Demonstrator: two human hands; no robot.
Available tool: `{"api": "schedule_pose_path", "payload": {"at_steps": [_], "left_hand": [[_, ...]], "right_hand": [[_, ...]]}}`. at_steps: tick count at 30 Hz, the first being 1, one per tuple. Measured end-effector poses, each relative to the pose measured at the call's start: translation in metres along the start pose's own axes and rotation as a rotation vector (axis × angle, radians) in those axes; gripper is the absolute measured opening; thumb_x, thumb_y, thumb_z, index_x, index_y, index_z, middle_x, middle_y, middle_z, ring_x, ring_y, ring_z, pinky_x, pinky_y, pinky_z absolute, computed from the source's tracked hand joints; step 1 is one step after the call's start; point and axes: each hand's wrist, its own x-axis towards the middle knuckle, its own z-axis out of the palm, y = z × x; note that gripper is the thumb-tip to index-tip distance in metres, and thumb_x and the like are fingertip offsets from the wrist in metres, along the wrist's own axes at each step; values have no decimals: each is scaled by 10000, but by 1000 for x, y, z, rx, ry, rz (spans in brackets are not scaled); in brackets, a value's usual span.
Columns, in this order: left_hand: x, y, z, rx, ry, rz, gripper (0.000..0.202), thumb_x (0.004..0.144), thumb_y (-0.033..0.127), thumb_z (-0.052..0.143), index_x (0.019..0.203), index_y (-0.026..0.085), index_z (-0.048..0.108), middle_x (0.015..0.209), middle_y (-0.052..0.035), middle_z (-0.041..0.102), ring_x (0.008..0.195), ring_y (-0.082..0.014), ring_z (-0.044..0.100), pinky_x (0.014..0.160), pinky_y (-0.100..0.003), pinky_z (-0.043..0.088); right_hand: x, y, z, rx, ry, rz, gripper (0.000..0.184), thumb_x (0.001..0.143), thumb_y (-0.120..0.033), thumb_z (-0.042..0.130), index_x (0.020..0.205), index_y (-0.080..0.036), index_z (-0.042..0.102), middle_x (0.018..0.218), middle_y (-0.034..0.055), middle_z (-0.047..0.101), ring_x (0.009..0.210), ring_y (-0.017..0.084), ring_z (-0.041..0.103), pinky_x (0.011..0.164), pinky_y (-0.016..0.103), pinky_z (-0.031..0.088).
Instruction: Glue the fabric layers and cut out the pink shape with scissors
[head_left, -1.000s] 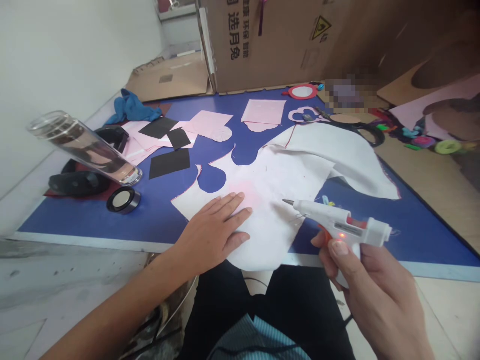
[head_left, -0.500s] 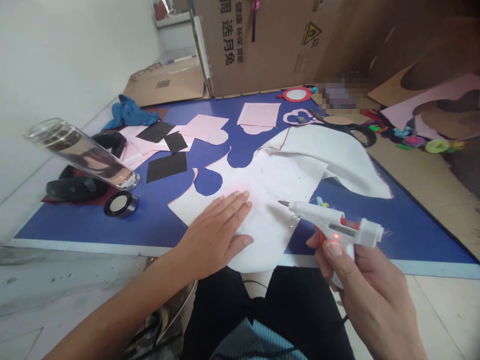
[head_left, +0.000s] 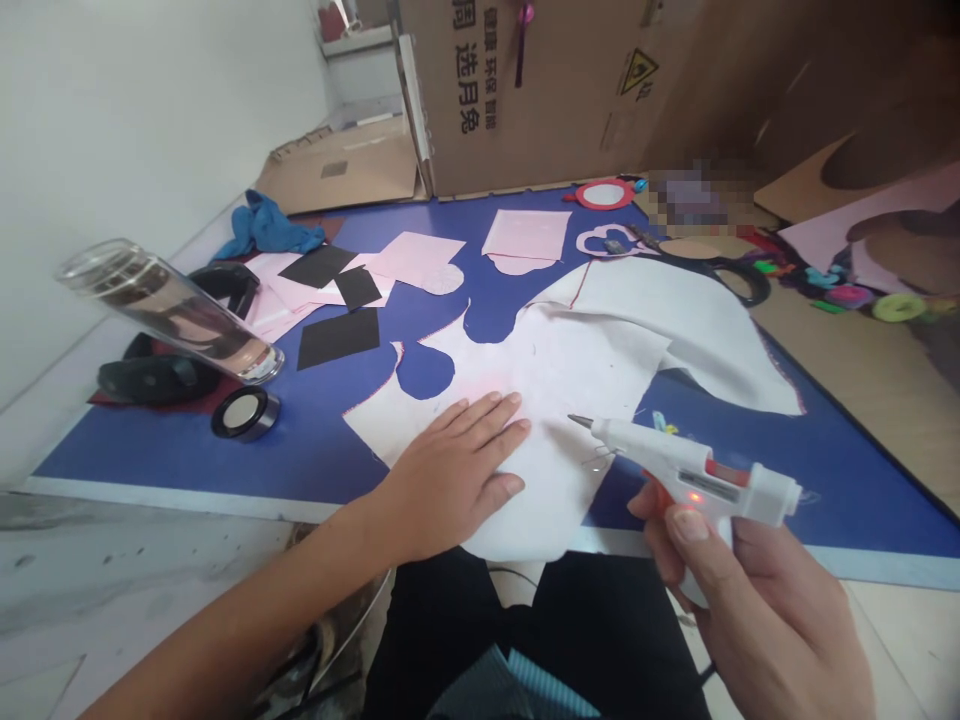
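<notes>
Flat on the white fabric piece (head_left: 600,350) lies my left hand (head_left: 457,470), fingers stretched out and palm down. The fabric has curved cut-outs and red stitching along some edges, and its front part reaches over the table's edge. My right hand (head_left: 735,570) is wrapped around a white hot glue gun (head_left: 675,460) with a red light on its side. The gun's metal nozzle points left, over the fabric, to the right of my left fingers; whether it touches the cloth I cannot tell.
On the blue table (head_left: 337,410) a clear glass bottle (head_left: 172,310) stands at left, beside its lid (head_left: 244,412). Black patches (head_left: 339,338) and pink pieces (head_left: 525,235) lie farther back, near scissors (head_left: 742,280). Behind rises a large cardboard box (head_left: 555,120).
The view has shifted slightly, so everything sits a little farther right and lower. My left hand stays flat on the fabric, and my right hand keeps hold of the glue gun.
</notes>
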Motion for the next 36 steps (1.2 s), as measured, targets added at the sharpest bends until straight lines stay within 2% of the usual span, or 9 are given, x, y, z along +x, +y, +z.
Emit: {"api": "schedule_pose_path", "payload": {"at_steps": [4, 8, 11, 15, 19, 22, 25, 30, 36], "left_hand": [[7, -12, 1, 39, 104, -72, 630, 1150, 442, 301, 1684, 111, 341, 1798, -154, 259, 1685, -245, 182, 1366, -511, 198], [11, -22, 6, 59, 100, -62, 644, 1141, 492, 330, 1693, 161, 341, 1790, -149, 286, 1675, -268, 222, 1351, -534, 235], [7, -30, 6, 95, 143, -129, 684, 1134, 530, 326, 1696, 142, 327, 1791, -176, 271, 1675, -298, 223, 1346, -558, 232], [-1, -53, -8, 97, 80, -188, 709, 1128, 543, 317, 1680, 100, 351, 1776, -186, 308, 1663, -304, 262, 1344, -550, 237], [-14, -85, -27, 108, 280, -402, 712, 1123, 530, 312, 1691, 101, 330, 1795, -196, 251, 1672, -329, 226, 1341, -589, 214], [-22, -94, -30, 74, 261, -403, 714, 1117, 544, 324, 1677, 103, 365, 1797, -187, 256, 1672, -322, 229, 1339, -583, 224], [-28, -84, -23, 58, 146, -353, 680, 1122, 541, 336, 1666, 138, 404, 1795, -160, 278, 1672, -312, 235, 1340, -590, 223], [-41, -48, -16, 35, 201, -277, 633, 1134, 486, 353, 1655, 132, 419, 1780, -155, 324, 1665, -282, 262, 1346, -529, 263], [-52, -15, -2, 51, 87, -161, 581, 1149, 439, 349, 1662, 177, 419, 1769, -99, 361, 1658, -259, 285, 1357, -534, 238]], "right_hand": [[1, 1, -1, -25, -2, -6, 454, 935, -677, 708, 844, -236, 766, 755, 72, 753, 606, 237, 662, 440, 293, 511], [-1, -4, 0, -31, 7, -15, 443, 951, -667, 688, 841, -243, 756, 754, 58, 740, 567, 215, 618, 457, 305, 512], [-1, -3, 0, -35, -26, -41, 437, 965, -671, 661, 919, -250, 770, 684, 33, 677, 530, 201, 572, 444, 301, 495], [1, 6, -2, -32, -33, -13, 468, 952, -693, 667, 1024, -249, 791, 680, 30, 655, 547, 208, 592, 414, 285, 464], [0, 8, -2, -51, -16, 19, 494, 936, -716, 670, 1018, -248, 802, 729, 47, 698, 555, 210, 608, 436, 298, 504], [0, 7, -2, -55, -19, 9, 478, 938, -708, 673, 1003, -253, 804, 708, 41, 685, 554, 212, 610, 452, 305, 532], [1, 7, -3, -30, -27, -3, 463, 935, -694, 688, 1006, -249, 797, 677, 35, 660, 537, 212, 603, 420, 296, 514], [2, 6, -4, -21, -64, -29, 445, 957, -677, 667, 934, -242, 758, 707, 38, 644, 567, 202, 594, 436, 278, 528], [0, 2, 0, -43, -30, -71, 441, 990, -651, 632, 1008, -233, 771, 752, 42, 666, 633, 210, 609, 467, 269, 527]]}}
